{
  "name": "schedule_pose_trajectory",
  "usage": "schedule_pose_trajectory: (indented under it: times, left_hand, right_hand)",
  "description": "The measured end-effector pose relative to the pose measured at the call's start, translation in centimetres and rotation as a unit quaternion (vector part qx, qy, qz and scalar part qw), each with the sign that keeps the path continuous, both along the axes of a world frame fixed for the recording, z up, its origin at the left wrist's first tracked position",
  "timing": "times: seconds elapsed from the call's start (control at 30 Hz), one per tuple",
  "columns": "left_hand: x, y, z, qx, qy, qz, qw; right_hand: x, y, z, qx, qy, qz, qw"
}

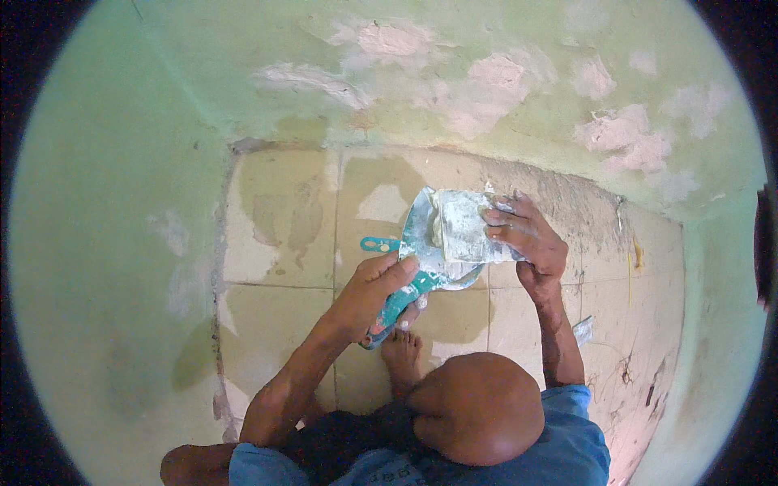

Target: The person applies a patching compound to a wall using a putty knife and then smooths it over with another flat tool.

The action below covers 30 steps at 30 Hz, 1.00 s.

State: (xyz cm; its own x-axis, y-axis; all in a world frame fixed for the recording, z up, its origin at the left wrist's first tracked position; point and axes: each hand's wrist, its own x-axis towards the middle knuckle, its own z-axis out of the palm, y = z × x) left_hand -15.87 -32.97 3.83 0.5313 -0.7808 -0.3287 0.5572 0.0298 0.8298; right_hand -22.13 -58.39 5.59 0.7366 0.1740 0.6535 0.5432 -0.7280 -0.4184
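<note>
My left hand is closed round the teal handle of a rounded, putty-smeared scoop-like pan. A teal tab with a hole sticks out at its left; whether it belongs to the pan or to another tool, I cannot tell. Over the pan, my right hand grips a flat, rectangular putty knife coated in whitish putty, with fingers spread across its face. A thick ridge of putty sits along the blade's left edge. White smears mark the fingers of both hands.
Ahead, a green wall carries pale pinkish patches. Cream floor tiles with damp stains meet it along a dirty edge. A small flat bluish piece lies right of my right forearm. My bare foot and bent knee are below.
</note>
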Motion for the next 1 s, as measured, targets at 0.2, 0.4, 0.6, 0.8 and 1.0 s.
schedule_pose_trajectory:
  times: [0.2,0.4,0.6,0.8,1.0]
  left_hand:
    - [-0.9,0.2,1.2,0.052,-0.112,0.07,0.99]
    - [0.6,1.7,0.7,0.13,-0.242,0.111,0.955]
    - [0.6,1.5,-2.2,0.225,-0.641,0.088,0.728]
    - [2.2,3.3,-4.4,0.336,-0.693,0.074,0.634]
    - [2.5,5.1,-1.8,0.229,-0.233,0.06,0.943]
  right_hand:
    - [1.5,-1.3,-3.0,0.049,-0.004,-0.14,0.989]
    - [-1.7,0.9,-2.0,0.506,0.152,-0.167,0.832]
    - [-0.6,5.2,-1.8,0.649,0.337,-0.069,0.678]
    - [0.3,5.9,-2.4,0.728,0.307,0.016,0.612]
    - [1.5,4.7,-3.8,0.572,0.169,0.07,0.8]
